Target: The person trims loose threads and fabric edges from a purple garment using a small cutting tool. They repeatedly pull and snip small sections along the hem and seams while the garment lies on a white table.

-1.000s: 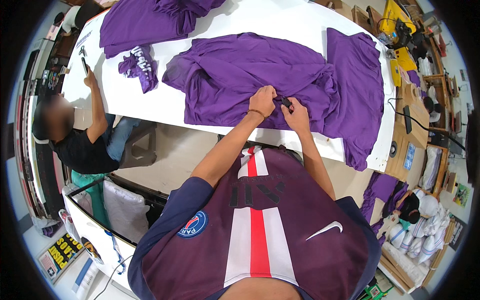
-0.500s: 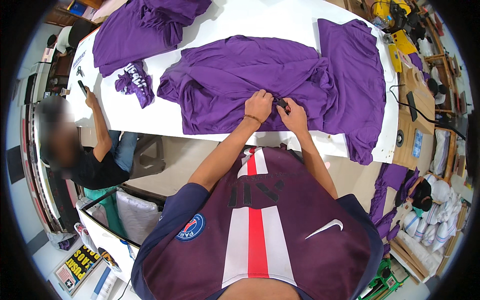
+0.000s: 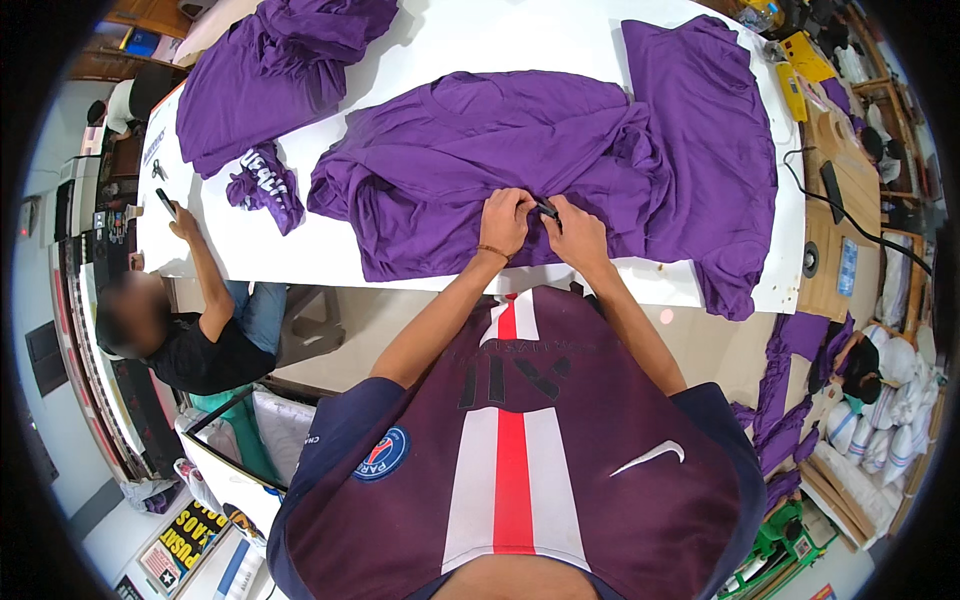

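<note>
A purple shirt (image 3: 470,135) lies crumpled on the white table in front of me. My left hand (image 3: 506,220) is closed in a pinch on the shirt's near edge. Just to its right, my right hand (image 3: 577,235) is closed around a small black tool (image 3: 546,209), which looks like thread snips. The tool's tip points toward my left fingers, at the pinched cloth. Its working end is too small to make out clearly.
Another purple garment (image 3: 710,170) lies at the right, touching the shirt. A purple pile (image 3: 260,90) and a small printed purple piece (image 3: 265,188) lie at the left of the white table (image 3: 480,40). A seated person (image 3: 215,340) holds a phone (image 3: 166,200) by the left edge.
My hands have drawn closer together at the cloth, and the black tool has turned toward my left fingers. The whole view has shifted slightly.
</note>
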`<state>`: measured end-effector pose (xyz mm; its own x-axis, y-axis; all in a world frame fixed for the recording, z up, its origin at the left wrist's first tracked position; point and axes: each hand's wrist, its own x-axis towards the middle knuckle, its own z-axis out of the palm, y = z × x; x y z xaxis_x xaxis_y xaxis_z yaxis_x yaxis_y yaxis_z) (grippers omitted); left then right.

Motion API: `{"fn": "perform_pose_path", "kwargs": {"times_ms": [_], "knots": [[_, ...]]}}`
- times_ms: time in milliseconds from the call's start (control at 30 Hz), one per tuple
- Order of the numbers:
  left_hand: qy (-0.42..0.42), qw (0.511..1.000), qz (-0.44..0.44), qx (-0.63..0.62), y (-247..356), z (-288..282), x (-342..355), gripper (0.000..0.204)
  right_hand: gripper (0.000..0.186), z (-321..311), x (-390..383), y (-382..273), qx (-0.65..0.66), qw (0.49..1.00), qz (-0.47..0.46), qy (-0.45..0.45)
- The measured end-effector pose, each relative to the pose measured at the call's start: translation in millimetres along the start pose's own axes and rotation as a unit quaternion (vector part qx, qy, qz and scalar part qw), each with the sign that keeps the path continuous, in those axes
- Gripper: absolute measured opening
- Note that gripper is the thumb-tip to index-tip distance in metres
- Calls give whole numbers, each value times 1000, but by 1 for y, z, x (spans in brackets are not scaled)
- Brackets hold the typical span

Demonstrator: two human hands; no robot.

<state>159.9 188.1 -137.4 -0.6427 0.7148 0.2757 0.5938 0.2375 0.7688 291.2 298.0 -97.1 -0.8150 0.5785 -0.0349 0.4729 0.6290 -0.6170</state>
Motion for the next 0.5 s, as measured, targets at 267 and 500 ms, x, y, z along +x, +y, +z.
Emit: {"fn": "perform_pose_path", "kwargs": {"times_ms": [267, 500], "knots": [[-1, 1000, 0, -19, -1, -5, 0, 8, 24, -3, 3, -3, -20, 999, -19, -17], [-27, 999, -16, -23, 2, -10, 1, 8, 21, -2, 7, -2, -37, 999, -31, -21]]}}
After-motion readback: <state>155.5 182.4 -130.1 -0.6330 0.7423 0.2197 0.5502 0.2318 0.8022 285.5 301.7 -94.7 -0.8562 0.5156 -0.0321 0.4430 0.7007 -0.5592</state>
